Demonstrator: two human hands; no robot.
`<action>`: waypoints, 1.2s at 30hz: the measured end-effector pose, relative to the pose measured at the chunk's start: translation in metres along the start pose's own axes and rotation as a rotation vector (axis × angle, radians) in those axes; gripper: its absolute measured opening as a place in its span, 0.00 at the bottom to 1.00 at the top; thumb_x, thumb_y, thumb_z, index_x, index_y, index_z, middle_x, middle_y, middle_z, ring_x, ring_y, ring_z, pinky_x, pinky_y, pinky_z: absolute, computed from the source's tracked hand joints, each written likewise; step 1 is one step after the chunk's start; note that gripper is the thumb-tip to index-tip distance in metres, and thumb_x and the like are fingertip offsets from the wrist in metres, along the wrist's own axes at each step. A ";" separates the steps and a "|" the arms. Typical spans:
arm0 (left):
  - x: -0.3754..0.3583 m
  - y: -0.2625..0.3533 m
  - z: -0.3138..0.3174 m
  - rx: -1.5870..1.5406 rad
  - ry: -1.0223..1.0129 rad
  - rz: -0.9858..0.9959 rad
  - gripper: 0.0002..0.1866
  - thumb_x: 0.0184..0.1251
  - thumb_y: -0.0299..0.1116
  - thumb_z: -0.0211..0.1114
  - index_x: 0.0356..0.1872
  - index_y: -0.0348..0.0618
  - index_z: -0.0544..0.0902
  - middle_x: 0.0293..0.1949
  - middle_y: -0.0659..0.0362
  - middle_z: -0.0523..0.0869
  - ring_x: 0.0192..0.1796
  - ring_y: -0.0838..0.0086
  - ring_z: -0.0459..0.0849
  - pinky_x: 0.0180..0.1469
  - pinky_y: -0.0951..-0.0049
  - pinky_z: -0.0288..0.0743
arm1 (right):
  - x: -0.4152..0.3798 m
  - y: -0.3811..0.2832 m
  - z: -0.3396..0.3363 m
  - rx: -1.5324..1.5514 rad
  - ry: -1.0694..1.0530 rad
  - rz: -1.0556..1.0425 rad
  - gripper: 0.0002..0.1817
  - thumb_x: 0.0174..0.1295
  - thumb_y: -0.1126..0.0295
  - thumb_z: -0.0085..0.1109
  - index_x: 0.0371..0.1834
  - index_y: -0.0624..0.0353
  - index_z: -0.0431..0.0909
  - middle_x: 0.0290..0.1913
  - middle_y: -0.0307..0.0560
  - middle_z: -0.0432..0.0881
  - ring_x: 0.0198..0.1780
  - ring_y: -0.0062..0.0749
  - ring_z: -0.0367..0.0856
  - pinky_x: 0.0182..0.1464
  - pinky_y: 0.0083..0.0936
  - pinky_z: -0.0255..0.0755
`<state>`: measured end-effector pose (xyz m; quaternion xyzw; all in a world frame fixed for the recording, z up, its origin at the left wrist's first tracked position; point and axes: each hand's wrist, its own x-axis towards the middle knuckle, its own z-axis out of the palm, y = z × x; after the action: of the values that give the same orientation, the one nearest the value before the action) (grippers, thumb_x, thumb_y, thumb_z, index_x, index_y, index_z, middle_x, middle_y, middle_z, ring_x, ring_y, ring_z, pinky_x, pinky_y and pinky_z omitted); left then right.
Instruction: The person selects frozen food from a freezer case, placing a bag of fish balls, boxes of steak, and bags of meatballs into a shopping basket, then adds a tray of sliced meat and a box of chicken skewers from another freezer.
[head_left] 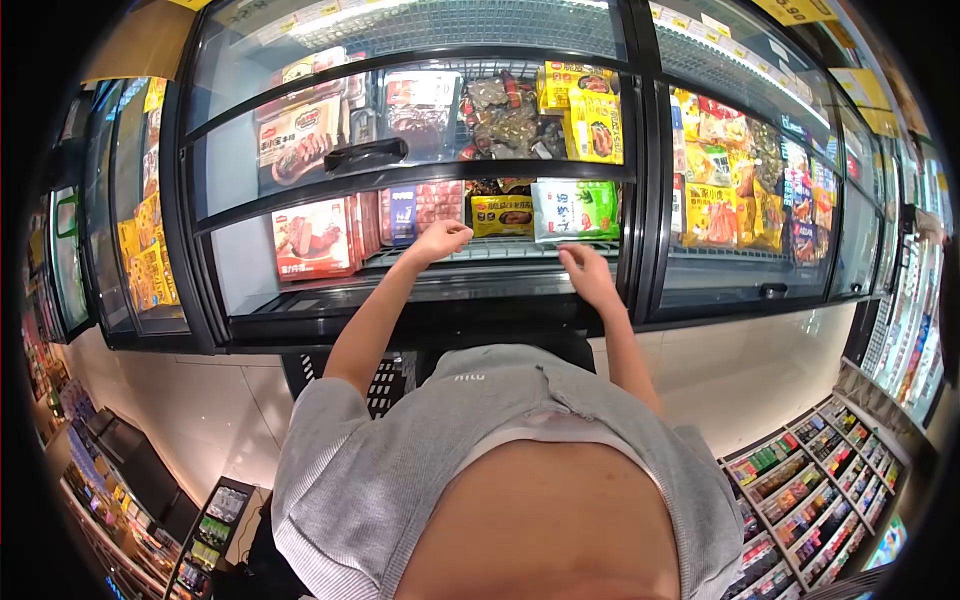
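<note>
My left hand (440,240) hovers over the freezer's front opening, fingers loosely curled and slightly apart, with nothing seen in it. It is nearest to a pink-red meat pack and a yellow packet (502,214). My right hand (590,273) is just below a white and green packet (577,211), thumb and fingers a little apart, and appears empty. That packet lies at the right of the opening, beside the yellow one. Red boxes (312,238) stand at the opening's left, next to a blue and white pack (402,214).
A black-framed sliding glass lid with a handle (366,155) crosses the freezer above my hands. More packets lie under the glass. Another freezer section (745,290) adjoins on the right. The black front rim is close to my body, and a black basket (385,388) is below it.
</note>
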<state>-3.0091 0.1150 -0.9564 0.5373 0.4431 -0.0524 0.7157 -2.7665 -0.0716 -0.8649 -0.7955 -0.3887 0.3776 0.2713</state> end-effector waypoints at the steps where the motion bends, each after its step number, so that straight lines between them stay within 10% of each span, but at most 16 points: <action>1: 0.015 0.003 0.006 -0.063 0.026 -0.070 0.16 0.62 0.42 0.63 0.42 0.40 0.83 0.34 0.62 0.84 0.34 0.76 0.81 0.37 0.74 0.74 | 0.006 0.002 0.000 0.029 -0.026 -0.009 0.13 0.62 0.65 0.57 0.42 0.63 0.81 0.39 0.55 0.83 0.43 0.42 0.82 0.47 0.31 0.73; 7: 0.143 -0.061 0.029 -0.654 0.068 -0.446 0.26 0.64 0.54 0.57 0.58 0.52 0.75 0.54 0.59 0.78 0.53 0.65 0.77 0.56 0.59 0.65 | 0.052 0.008 -0.001 0.026 -0.147 0.106 0.13 0.64 0.65 0.55 0.44 0.62 0.80 0.39 0.50 0.83 0.41 0.36 0.81 0.46 0.28 0.73; 12: 0.211 -0.046 0.057 -0.646 0.339 -0.306 0.22 0.56 0.46 0.66 0.46 0.40 0.81 0.41 0.55 0.82 0.37 0.67 0.80 0.36 0.66 0.74 | 0.071 0.004 0.030 0.039 -0.001 0.032 0.16 0.61 0.64 0.58 0.48 0.63 0.77 0.44 0.56 0.80 0.47 0.46 0.78 0.51 0.34 0.70; 15: 0.270 -0.057 0.064 -0.650 0.267 -0.520 0.34 0.59 0.54 0.61 0.63 0.44 0.69 0.63 0.50 0.69 0.65 0.61 0.64 0.64 0.52 0.54 | 0.073 0.001 0.049 0.145 -0.050 0.196 0.16 0.64 0.64 0.56 0.52 0.60 0.74 0.41 0.52 0.79 0.44 0.36 0.79 0.47 0.29 0.72; 25: 0.306 -0.086 0.087 -0.717 0.247 -0.738 0.23 0.62 0.49 0.63 0.57 0.53 0.76 0.54 0.61 0.75 0.51 0.72 0.75 0.57 0.62 0.64 | 0.081 -0.019 0.078 0.548 -0.127 0.419 0.21 0.66 0.62 0.53 0.58 0.61 0.67 0.44 0.49 0.77 0.49 0.31 0.75 0.52 0.30 0.69; 36: 0.274 -0.071 0.039 -0.891 0.246 -0.346 0.19 0.66 0.38 0.59 0.54 0.40 0.75 0.52 0.55 0.80 0.53 0.67 0.80 0.49 0.71 0.73 | 0.089 -0.015 0.075 0.699 -0.129 0.541 0.17 0.65 0.64 0.56 0.54 0.55 0.69 0.38 0.42 0.77 0.39 0.24 0.76 0.43 0.24 0.72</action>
<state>-2.8607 0.1631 -1.1962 0.0998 0.5864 0.0880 0.7990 -2.7963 0.0203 -0.9317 -0.7039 -0.0316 0.5926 0.3904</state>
